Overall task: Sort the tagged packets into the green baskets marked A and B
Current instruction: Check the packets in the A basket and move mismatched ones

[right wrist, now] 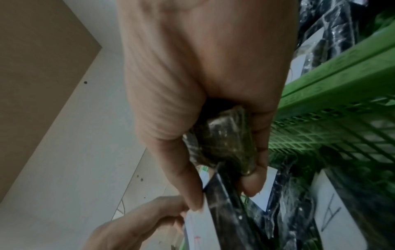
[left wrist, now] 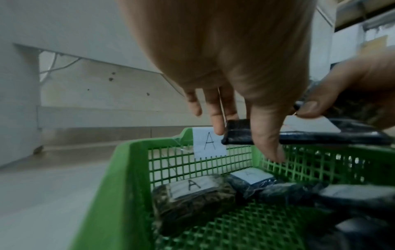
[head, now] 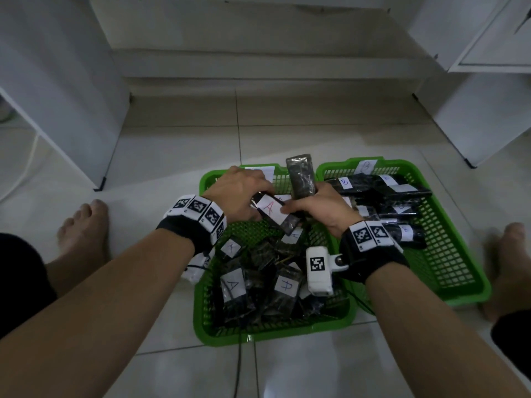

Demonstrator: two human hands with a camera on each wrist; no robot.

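Two green baskets stand side by side on the tiled floor. Basket A [head: 201, 305] on the left holds several dark packets tagged A [head: 232, 287]. Basket B [head: 459, 285] on the right holds packets tagged B [head: 370, 183]. Over basket A my left hand [head: 258, 199] grips one end of a dark packet with a red A tag [head: 271, 211]. My right hand [head: 301, 206] grips an upright greenish packet [head: 300, 176], whose tag is hidden, and its thumb presses the other end of the A packet [right wrist: 224, 203]. The paper label A [left wrist: 208, 143] hangs on the basket's far wall.
My bare feet rest on the floor at the left [head: 83, 225] and the right [head: 511, 254] of the baskets. White cabinets [head: 57, 96] flank the floor, and a low step [head: 258, 67] runs along the back. A thin cable [head: 238, 363] trails from basket A towards me.
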